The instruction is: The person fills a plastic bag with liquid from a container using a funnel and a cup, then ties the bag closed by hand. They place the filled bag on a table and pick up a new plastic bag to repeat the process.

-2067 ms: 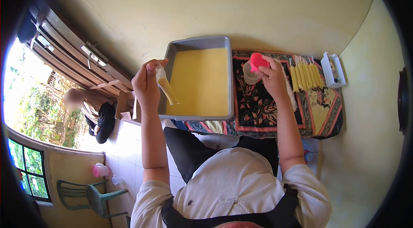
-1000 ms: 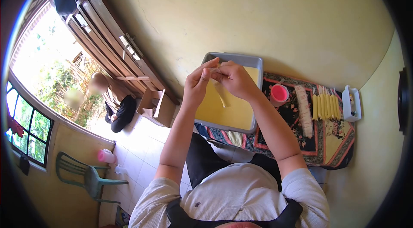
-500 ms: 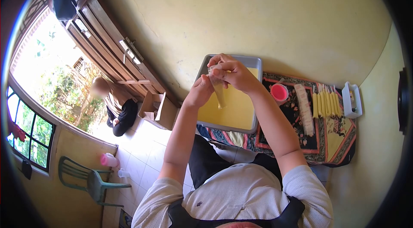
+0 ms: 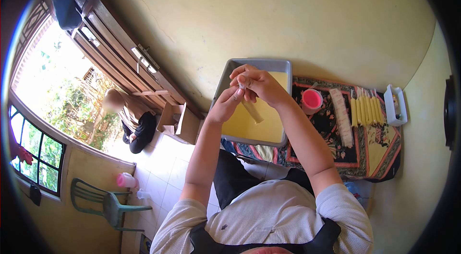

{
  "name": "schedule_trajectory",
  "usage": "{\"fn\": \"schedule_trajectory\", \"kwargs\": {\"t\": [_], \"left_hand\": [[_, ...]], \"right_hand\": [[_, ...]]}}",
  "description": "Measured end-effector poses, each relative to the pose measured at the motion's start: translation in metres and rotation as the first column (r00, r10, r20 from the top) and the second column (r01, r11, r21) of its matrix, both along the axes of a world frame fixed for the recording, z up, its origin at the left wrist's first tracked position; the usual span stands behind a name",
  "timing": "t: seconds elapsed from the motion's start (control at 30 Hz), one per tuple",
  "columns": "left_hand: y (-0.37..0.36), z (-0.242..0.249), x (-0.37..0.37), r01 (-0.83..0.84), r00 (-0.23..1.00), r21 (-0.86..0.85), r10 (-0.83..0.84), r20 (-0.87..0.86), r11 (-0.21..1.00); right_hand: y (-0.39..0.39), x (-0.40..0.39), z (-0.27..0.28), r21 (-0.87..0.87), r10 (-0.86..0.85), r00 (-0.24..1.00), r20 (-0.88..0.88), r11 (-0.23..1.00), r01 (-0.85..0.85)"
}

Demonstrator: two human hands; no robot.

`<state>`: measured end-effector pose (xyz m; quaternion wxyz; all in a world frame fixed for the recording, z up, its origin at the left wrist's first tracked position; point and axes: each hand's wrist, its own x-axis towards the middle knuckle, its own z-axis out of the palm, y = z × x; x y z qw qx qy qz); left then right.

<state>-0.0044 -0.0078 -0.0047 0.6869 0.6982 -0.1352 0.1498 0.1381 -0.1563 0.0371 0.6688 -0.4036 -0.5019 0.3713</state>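
A narrow clear plastic bag (image 4: 253,112) hangs at a slant from my fingers, its lower end showing yellow. My left hand (image 4: 225,104) pinches its upper end between thumb and fingers. Against it, my right hand (image 4: 261,86) is also closed on the top of the bag, fingertips meeting the left ones. The bag's mouth is mostly hidden by my fingers. Below both hands is a grey tub (image 4: 289,81) holding yellow liquid (image 4: 240,127).
On the patterned cloth (image 4: 331,155) lie a pink-topped container (image 4: 312,100), a long pale packet (image 4: 341,118), several filled yellow tubes (image 4: 367,110) and a white basket (image 4: 394,105). Leftward are a cardboard box (image 4: 180,122), a seated person (image 4: 137,122) and a green chair (image 4: 113,208).
My fingertips have closed tighter together around the bag's top, covering more of it. The bag hangs at a greater slant, its lower end shifted slightly right. The view has shifted a little.
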Motion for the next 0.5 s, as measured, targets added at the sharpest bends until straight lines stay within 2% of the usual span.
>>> {"fn": "schedule_trajectory", "kwargs": {"t": [0.1, 0.13, 0.17, 0.23, 0.3, 0.37, 0.43, 0.5], "left_hand": [[-0.005, 0.002, -0.003, -0.086, 0.996, -0.007, 0.085, -0.03, 0.996], [-0.006, 0.0, -0.003, -0.153, 0.987, -0.01, 0.153, -0.049, 0.988], [-0.008, -0.002, -0.005, -0.22, 0.973, -0.012, 0.219, -0.068, 0.975], [-0.008, -0.008, -0.004, -0.295, 0.952, -0.021, 0.291, -0.097, 0.955], [-0.008, -0.012, -0.004, -0.313, 0.945, -0.035, 0.307, -0.113, 0.949], [-0.017, -0.012, -0.006, -0.342, 0.934, -0.006, 0.339, -0.114, 0.94], [-0.025, -0.006, -0.009, -0.349, 0.932, 0.01, 0.348, -0.099, 0.937], [-0.029, -0.003, -0.012, -0.334, 0.94, 0.01, 0.333, -0.07, 0.943]], "right_hand": [[-0.001, 0.001, -0.001, -0.039, -0.012, 1.0, 0.016, 0.999, 0.012], [0.004, 0.003, -0.008, 0.112, -0.169, 0.948, 0.268, 0.983, 0.144], [0.013, 0.006, -0.022, 0.287, -0.344, 0.811, 0.473, 0.931, 0.227], [0.017, 0.005, -0.025, 0.414, -0.484, 0.641, 0.596, 0.869, 0.272], [0.015, 0.001, -0.025, 0.304, -0.425, 0.711, 0.56, 0.904, 0.301], [0.011, -0.007, -0.018, 0.152, -0.378, 0.811, 0.447, 0.925, 0.347], [0.01, -0.011, -0.013, 0.151, -0.403, 0.815, 0.417, 0.914, 0.376], [0.011, -0.01, -0.009, 0.302, -0.494, 0.731, 0.47, 0.868, 0.393]]}}
